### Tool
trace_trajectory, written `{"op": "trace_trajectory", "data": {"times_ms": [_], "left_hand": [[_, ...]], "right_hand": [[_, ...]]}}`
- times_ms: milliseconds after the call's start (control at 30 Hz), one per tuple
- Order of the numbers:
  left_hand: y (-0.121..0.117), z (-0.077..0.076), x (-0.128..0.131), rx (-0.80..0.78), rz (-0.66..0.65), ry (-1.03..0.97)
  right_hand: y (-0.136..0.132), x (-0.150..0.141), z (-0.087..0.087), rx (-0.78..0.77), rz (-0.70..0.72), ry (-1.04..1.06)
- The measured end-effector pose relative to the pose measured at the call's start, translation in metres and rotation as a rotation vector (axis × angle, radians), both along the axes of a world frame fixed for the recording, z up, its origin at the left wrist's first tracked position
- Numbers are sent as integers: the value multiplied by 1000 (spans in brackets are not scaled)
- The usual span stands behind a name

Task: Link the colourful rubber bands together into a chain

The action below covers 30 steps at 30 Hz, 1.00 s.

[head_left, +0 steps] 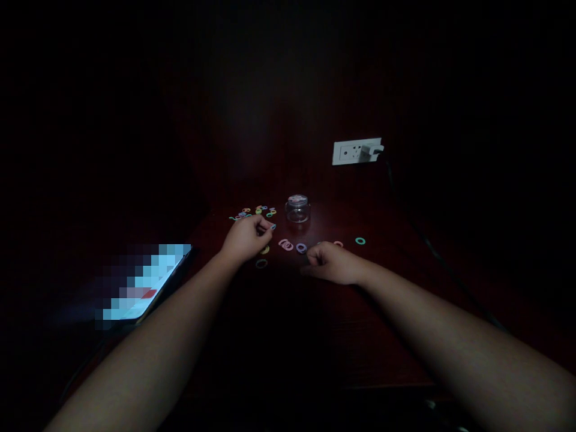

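Note:
My left hand is closed, pinching a small blue hair tie between thumb and fingertips above the table. Beyond it lies a loose pile of colourful hair ties. Yellow hair ties and a dark greenish one lie just below this hand. My right hand rests low over the table with curled fingers; what they hold, if anything, is hidden. Beside its fingertips are purple hair ties, with pink ones further left. Behind it, an orange hair tie is partly covered, and a green one lies to the right.
A clear lidded jar stands at the back of the dark red table. On the left, a lit screen lies tilted. A wall socket holds a white plug, and a cable runs down the right side.

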<state>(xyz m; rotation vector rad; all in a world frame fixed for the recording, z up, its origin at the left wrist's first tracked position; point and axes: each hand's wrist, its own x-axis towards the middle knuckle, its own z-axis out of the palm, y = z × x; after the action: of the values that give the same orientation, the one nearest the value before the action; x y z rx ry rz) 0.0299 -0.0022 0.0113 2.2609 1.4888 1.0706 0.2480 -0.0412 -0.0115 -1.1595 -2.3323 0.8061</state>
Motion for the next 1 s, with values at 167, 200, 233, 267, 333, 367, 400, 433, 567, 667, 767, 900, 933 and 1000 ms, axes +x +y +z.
{"op": "trace_trajectory", "data": {"times_ms": [167, 200, 233, 267, 333, 367, 400, 433, 567, 667, 767, 900, 933, 1000], "left_hand": [[2, 0, -6, -1, 27, 89], [2, -1, -6, -1, 29, 97], [2, -1, -7, 0, 28, 102], [2, -1, -7, 1, 24, 104], [2, 0, -7, 3, 11, 101], [2, 0, -7, 3, 2, 97], [1, 0, -6, 4, -8, 95], [1, 0, -5, 5, -19, 95], [-4, -1, 3, 4, -73, 125], [-10, 0, 11, -4, -119, 149], [-17, 3, 17, -45, -196, 155], [-23, 5, 23, -76, -283, 184], [-24, 5, 23, -77, -296, 185], [-25, 4, 24, -82, -318, 177]], "right_hand": [[1, 3, -1, -3, 64, -20], [1, 3, -1, -5, 77, -22], [1, 3, -1, -8, 89, -27], [1, 4, -1, -9, 99, -33], [0, 3, 0, -12, 112, -49], [0, 3, 0, -13, 114, -56], [-1, 3, 0, -17, 117, -62], [-2, 3, 1, -21, 118, -68], [-6, 2, 2, -35, 115, -104], [-8, 0, 1, -33, 93, -132], [-7, -3, 1, 0, -8, -88], [-5, -6, 0, 25, -166, 31], [-4, -6, -1, 30, -203, 64], [-1, -6, -3, 42, -243, 137]]}}
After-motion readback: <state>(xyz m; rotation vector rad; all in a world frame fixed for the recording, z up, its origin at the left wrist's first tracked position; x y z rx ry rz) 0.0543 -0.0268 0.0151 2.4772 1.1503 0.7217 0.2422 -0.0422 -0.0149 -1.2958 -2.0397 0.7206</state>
